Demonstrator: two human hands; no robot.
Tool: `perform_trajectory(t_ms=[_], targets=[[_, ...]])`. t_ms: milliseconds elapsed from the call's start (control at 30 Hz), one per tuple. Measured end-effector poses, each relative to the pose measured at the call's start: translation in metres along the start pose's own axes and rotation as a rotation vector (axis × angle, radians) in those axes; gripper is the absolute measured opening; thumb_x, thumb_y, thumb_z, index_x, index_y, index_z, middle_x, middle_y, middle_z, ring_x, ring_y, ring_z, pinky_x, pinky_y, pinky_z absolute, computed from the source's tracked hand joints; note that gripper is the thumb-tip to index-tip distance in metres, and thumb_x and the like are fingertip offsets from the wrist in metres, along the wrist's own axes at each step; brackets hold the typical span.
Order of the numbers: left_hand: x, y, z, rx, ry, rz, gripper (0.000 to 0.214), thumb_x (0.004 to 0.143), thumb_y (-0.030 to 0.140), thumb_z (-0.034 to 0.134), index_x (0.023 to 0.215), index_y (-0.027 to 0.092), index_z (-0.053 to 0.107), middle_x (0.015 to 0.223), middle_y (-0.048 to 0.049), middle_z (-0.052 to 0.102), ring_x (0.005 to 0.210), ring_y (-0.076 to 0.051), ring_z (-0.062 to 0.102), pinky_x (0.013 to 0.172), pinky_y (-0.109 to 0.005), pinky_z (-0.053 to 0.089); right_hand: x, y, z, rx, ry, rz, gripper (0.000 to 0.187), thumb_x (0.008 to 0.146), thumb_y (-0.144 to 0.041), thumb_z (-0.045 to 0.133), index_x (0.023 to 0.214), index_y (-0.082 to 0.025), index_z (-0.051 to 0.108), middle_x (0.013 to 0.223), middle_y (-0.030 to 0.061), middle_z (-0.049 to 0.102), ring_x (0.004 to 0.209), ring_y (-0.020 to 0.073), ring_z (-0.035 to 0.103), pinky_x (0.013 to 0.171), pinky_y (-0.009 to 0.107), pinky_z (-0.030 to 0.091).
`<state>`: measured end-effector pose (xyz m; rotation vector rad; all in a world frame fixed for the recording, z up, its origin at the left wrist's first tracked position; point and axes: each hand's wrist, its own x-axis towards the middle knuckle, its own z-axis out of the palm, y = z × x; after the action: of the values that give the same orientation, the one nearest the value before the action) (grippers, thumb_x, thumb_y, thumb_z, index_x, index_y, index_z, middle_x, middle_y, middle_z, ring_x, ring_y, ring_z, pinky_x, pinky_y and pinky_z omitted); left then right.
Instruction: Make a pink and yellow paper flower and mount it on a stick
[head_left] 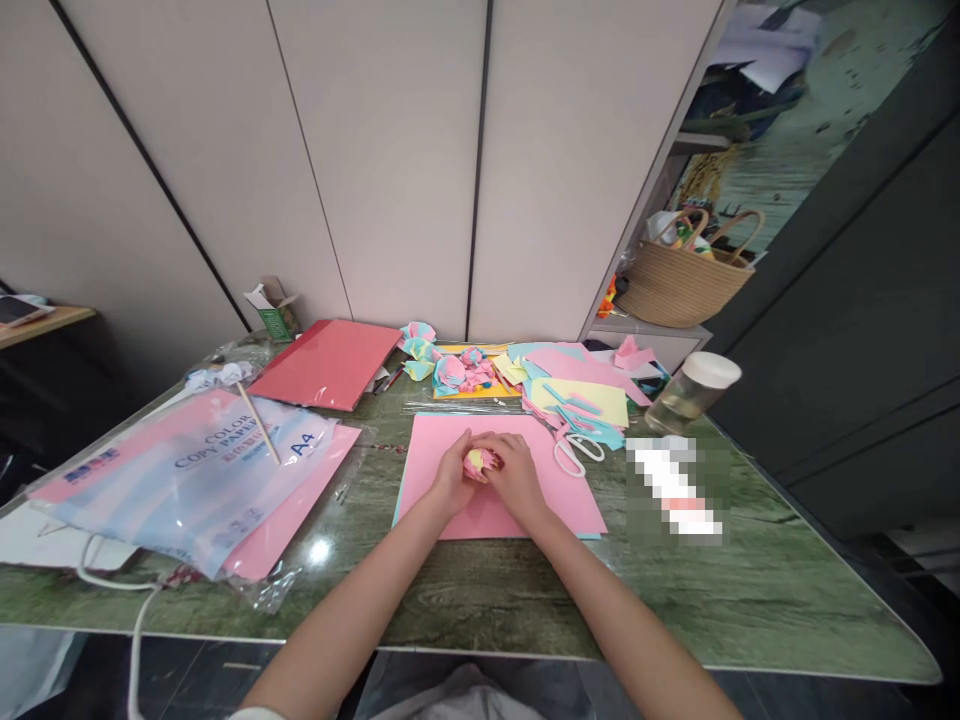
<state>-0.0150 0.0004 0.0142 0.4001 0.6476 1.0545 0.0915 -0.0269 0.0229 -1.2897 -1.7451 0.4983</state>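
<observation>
My left hand [450, 472] and my right hand [516, 474] meet over a pink paper sheet [562, 505] on the green table [750, 580]. Both hands are closed round a small rolled paper flower [480, 462] of yellow and pink, pinched between the fingertips. Most of the flower is hidden by my fingers.
A pack of A4 colour copy paper [187, 470] with a wooden stick [259, 423] on it lies at the left. A red folder [326, 362], finished paper flowers [457, 370], paper scraps [577, 395], white scissors [577, 450], thin wires [457, 405] and a lidded glass jar [694, 392] lie behind.
</observation>
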Motion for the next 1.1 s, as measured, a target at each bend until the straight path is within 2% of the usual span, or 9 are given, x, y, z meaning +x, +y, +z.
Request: perform_trajectory(t_ms=[100, 200, 467, 633, 800, 967, 1100], targets=[[0.002, -0.003, 0.0, -0.034, 0.034, -0.012, 0.025, 0.077, 0.031, 0.048, 0.081, 0.009, 0.061, 0.073, -0.0076, 0.065, 0.067, -0.016, 0.06, 0.066, -0.028, 0.045, -0.003, 0.0, 0.007, -0.002, 0.073, 0.044, 0.049, 0.062, -0.005, 0.046, 0.104, -0.027, 0.058, 0.102, 0.0034, 0.053, 0.098, 0.0211, 0.044, 0.085, 0.037, 0.036], [0.003, -0.003, -0.001, -0.03, 0.071, -0.003, 0.021, 0.078, 0.026, 0.047, 0.079, 0.01, 0.061, 0.073, -0.0075, 0.065, 0.066, -0.016, 0.061, 0.066, -0.027, 0.045, -0.003, 0.004, 0.012, -0.011, 0.122, 0.107, 0.049, 0.062, -0.006, 0.047, 0.105, -0.027, 0.057, 0.109, 0.0042, 0.05, 0.103, 0.0219, 0.042, 0.088, 0.039, 0.035], [-0.002, -0.005, 0.007, -0.029, 0.114, 0.001, 0.021, 0.076, 0.025, 0.049, 0.073, 0.008, 0.061, 0.066, -0.008, 0.065, 0.06, -0.015, 0.061, 0.061, -0.025, 0.045, -0.001, 0.014, 0.015, 0.168, 0.085, 0.097, 0.048, 0.064, -0.009, 0.047, 0.109, -0.024, 0.053, 0.105, 0.0041, 0.055, 0.097, 0.0183, 0.049, 0.085, 0.034, 0.04], [-0.002, -0.013, 0.008, -0.079, 0.174, 0.038, 0.014, 0.074, 0.02, 0.048, 0.068, 0.011, 0.057, 0.059, -0.0027, 0.06, 0.053, -0.011, 0.056, 0.056, -0.023, 0.043, -0.004, 0.017, 0.025, 0.304, 0.044, 0.117, 0.054, 0.059, -0.004, 0.04, 0.108, -0.023, 0.054, 0.105, 0.0021, 0.057, 0.098, 0.0158, 0.051, 0.087, 0.033, 0.04], [0.0, -0.018, 0.006, -0.102, 0.208, 0.09, 0.012, 0.071, 0.018, 0.047, 0.064, 0.012, 0.054, 0.055, -0.0006, 0.056, 0.049, -0.009, 0.052, 0.054, -0.022, 0.042, -0.004, 0.016, 0.035, 0.315, 0.055, 0.151, 0.054, 0.059, -0.004, 0.039, 0.107, -0.023, 0.055, 0.103, 0.0017, 0.058, 0.096, 0.0154, 0.052, 0.087, 0.033, 0.041], [0.001, -0.019, 0.003, -0.078, 0.196, 0.095, 0.015, 0.073, 0.021, 0.045, 0.066, 0.013, 0.056, 0.057, -0.0002, 0.057, 0.051, -0.009, 0.053, 0.055, -0.021, 0.042, -0.003, 0.016, 0.032, 0.281, 0.063, 0.135, 0.053, 0.062, -0.004, 0.04, 0.11, -0.023, 0.053, 0.104, 0.0027, 0.057, 0.096, 0.0155, 0.052, 0.087, 0.033, 0.041], [-0.001, -0.011, 0.006, -0.019, 0.098, 0.04, 0.022, 0.075, 0.03, 0.05, 0.072, 0.01, 0.06, 0.065, -0.0049, 0.063, 0.059, -0.013, 0.059, 0.059, -0.025, 0.044, 0.001, 0.021, 0.02, 0.266, 0.024, 0.141, 0.048, 0.063, -0.008, 0.045, 0.109, -0.022, 0.053, 0.103, 0.0034, 0.058, 0.093, 0.0162, 0.054, 0.083, 0.033, 0.043]])
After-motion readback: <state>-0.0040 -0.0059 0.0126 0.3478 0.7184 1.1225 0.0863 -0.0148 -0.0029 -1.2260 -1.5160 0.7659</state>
